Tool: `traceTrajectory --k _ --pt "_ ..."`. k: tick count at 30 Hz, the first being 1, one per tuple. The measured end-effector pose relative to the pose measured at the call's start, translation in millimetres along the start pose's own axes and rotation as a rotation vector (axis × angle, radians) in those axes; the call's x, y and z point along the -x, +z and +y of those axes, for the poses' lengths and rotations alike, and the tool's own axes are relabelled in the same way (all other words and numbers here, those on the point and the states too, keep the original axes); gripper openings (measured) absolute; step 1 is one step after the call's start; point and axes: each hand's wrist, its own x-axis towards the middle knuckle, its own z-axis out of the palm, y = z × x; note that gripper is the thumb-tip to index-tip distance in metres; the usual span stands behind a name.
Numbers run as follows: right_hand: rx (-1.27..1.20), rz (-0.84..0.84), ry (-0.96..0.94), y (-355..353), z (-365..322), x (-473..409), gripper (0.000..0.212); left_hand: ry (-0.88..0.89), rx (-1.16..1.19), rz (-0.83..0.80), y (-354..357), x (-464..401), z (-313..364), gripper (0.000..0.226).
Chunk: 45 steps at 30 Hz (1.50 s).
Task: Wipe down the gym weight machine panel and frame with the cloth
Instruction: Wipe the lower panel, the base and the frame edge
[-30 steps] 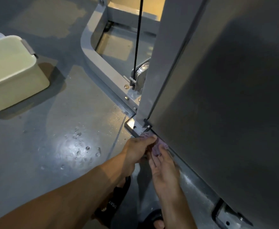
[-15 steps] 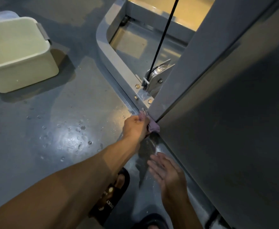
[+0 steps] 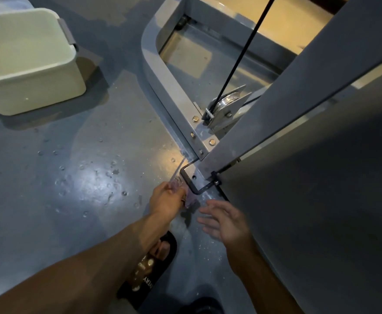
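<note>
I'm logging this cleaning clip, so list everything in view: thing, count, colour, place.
cloth: one, purple, at the foot plate's corner, in the left hand
foot plate: one, grey, on the floor at the upright's base
machine panel: one, dark grey, right
frame rail: one, grey, curved, centre top
pulley: one, silver, beside the upright
cable: one, black, running up from the pulley
tub: one, pale green, top left
floor: grey, wet with droplets
sandals: two, black, bottom
left hand: grips the cloth
right hand: open, beside the panel
</note>
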Motion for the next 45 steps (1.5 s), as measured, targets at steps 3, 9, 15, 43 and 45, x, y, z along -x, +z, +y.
traceTrajectory --k 3,9,15,43,45 --pt "-0.069 0.013 0.019 4 2 -3 0.016 0.059 0.016 -0.016 5 -1 7 0.024" --pt "-0.135 0.031 -0.023 5 4 1 0.016 0.145 0.125 0.056 4 -14 34 0.005" --pt "-0.145 0.024 0.004 5 6 7 0.016 0.556 -0.247 0.038 -10 -49 54 0.044" --pt "-0.309 0.016 0.131 16 26 23 0.019 0.849 -0.821 -0.081 7 -71 44 0.017" --pt "-0.325 0.028 0.133 16 27 21 0.019 0.845 -0.836 -0.126 10 -58 33 0.018"
